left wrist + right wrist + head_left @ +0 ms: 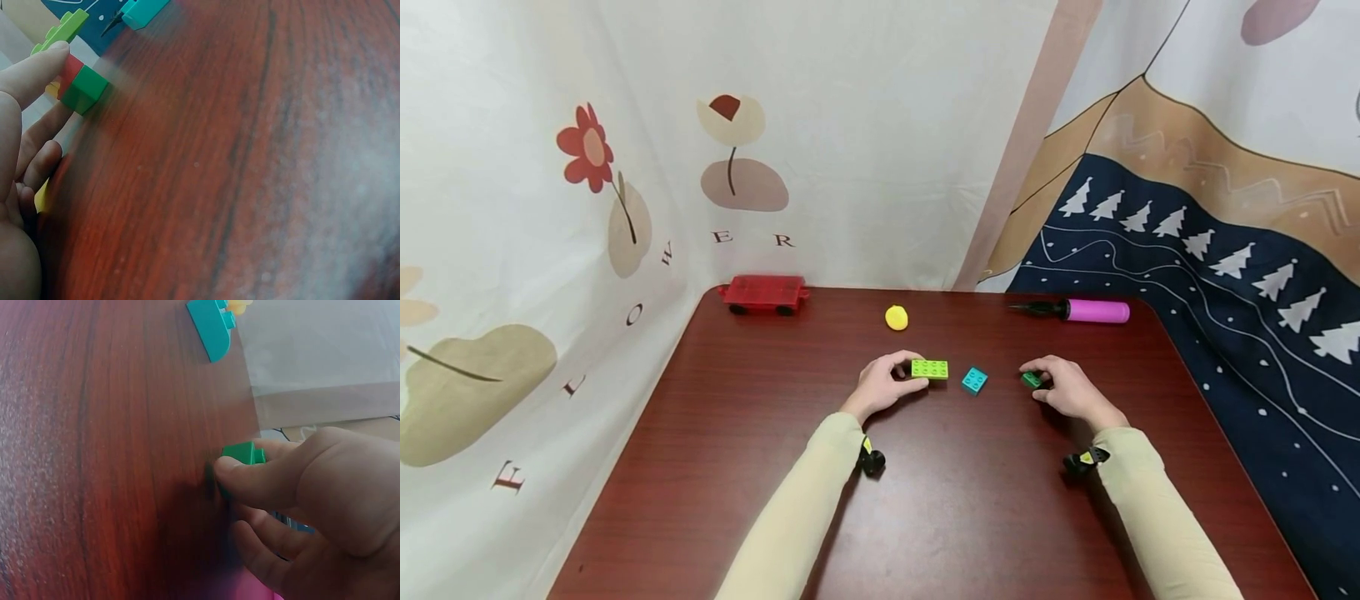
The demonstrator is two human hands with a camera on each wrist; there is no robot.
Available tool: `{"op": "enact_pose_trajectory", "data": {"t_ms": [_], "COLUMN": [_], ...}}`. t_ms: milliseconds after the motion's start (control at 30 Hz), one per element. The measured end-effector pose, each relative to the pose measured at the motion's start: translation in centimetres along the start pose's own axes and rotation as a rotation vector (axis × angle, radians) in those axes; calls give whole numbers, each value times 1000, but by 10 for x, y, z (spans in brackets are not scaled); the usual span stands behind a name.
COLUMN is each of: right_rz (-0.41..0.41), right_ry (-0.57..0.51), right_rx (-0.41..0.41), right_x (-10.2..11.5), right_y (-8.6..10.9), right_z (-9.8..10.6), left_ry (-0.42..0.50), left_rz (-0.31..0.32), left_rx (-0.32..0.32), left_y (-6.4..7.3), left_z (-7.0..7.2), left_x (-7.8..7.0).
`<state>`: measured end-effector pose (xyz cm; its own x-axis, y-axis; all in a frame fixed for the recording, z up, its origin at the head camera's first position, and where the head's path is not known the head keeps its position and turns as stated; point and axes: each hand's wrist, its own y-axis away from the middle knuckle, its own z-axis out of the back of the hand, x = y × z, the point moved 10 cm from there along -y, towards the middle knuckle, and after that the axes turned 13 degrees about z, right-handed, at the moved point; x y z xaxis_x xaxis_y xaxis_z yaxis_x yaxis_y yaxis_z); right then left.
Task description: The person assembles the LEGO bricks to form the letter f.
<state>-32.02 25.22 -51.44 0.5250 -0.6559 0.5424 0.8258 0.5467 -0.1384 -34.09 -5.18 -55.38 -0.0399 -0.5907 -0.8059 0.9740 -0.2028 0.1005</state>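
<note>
My left hand (883, 385) pinches a small stack of toy building bricks between thumb and fingers. On top is a long lime green brick (929, 369); in the left wrist view a red brick (70, 70) and a green brick (85, 90) show beneath it. My right hand (1070, 387) holds a small green brick (240, 452) between thumb and fingers, close to the tabletop. Between the hands lies a teal brick (974, 381), studs up, touched by neither; the right wrist view shows one curved side of it.
The dark red wooden table (970, 500) meets a printed curtain at the back. Along its far edge are a red toy wagon (765, 293), a yellow lemon-like object (897, 317) and a pink and black hand pump (1097, 311).
</note>
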Motion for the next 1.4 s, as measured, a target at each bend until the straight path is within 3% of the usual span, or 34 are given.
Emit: {"op": "enact_pose_trajectory", "data": {"t_ms": [367, 667, 1067, 1400], "right_rz": [-14, -55, 23, 82], "right_ry": [-1, -74, -94, -196], "right_rx": [-39, -89, -173, -243], "right_x": [-2, 2, 27, 54], "right_y": [-2, -7, -27, -49], "right_z": [-1, -5, -13, -21], "left_ry": [-8, -18, -12, -16], "left_rz": [7, 22, 19, 22], "left_rx": [0, -3, -15, -10], "left_y": [1, 2, 1, 0], "left_z": [0, 0, 0, 1], "left_x": [1, 1, 1, 2]}}
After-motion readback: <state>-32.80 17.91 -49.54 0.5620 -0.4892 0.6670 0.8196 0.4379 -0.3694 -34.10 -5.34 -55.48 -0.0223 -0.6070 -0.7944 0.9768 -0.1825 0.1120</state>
